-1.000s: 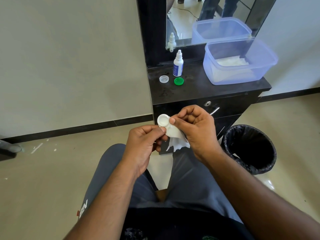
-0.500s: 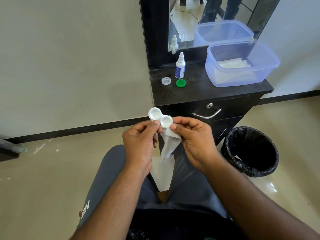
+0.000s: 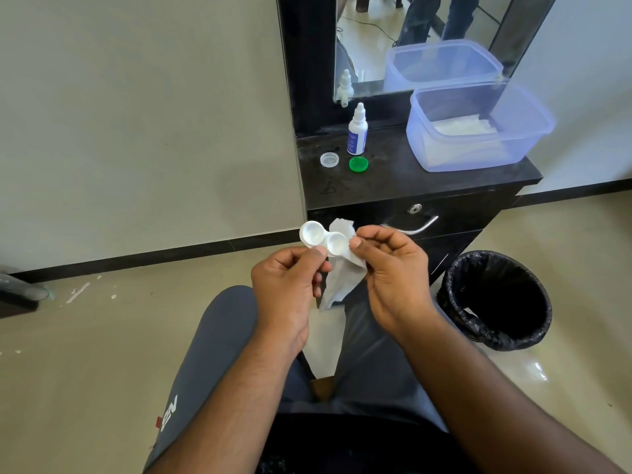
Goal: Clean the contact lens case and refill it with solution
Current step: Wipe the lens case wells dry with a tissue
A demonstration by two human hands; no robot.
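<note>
A white contact lens case [image 3: 321, 238] with two open wells is pinched by its lower edge in my left hand [image 3: 289, 289], above my lap. My right hand [image 3: 393, 278] holds a white tissue [image 3: 342, 268] against the case's right well; the tissue hangs down between both hands. On the black counter stand a small solution bottle [image 3: 357, 135] with a white nozzle, a clear cap [image 3: 329, 160] and a green cap [image 3: 358, 164].
A translucent blue tub [image 3: 478, 131] with white tissues sits on the counter [image 3: 410, 183] at the right, below a mirror [image 3: 410, 39]. A black-lined bin [image 3: 496, 299] stands on the floor at the right. My grey-trousered legs are below the hands.
The case has turned so both wells show and has shifted left. My right hand's fingers have come off the well, and the tissue now lies behind and beside the case.
</note>
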